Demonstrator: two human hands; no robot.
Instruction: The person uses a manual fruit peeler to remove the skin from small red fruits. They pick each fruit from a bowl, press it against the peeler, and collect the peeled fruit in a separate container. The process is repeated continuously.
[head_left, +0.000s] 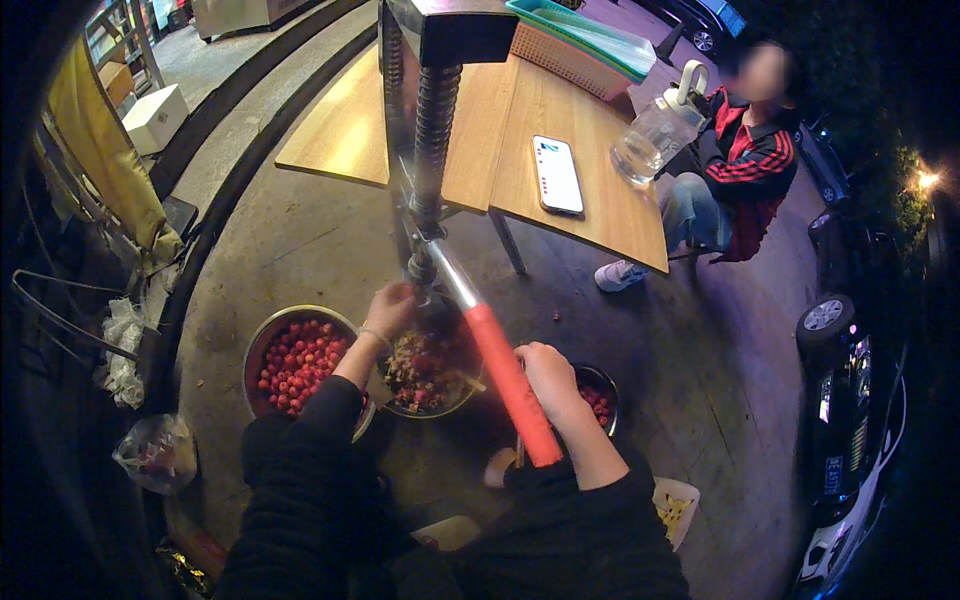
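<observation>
In front of me stands a lever press with a coil spring (433, 135) around its upright shaft. My right hand (549, 379) is against the right side of its red lever handle (510, 382), fingers curled behind it. My left hand (391, 309) reaches to the press's lower end; a reddish blur shows at its fingertips, and what they hold is unclear. Under the left forearm is a large bowl of small red fruits (304, 364). Between my hands sits a bowl of fruit scraps (424, 379). Behind my right wrist, a smaller bowl (616, 405) of red fruits is partly hidden.
A wooden folding table (487, 169) holds a phone (559, 176), a large clear jug (652, 142) and stacked plastic baskets (574, 56). A seated person (750, 150) is beside it. Steps (247, 142) curve along the left, near a plastic bag (157, 454). Parked cars line the right.
</observation>
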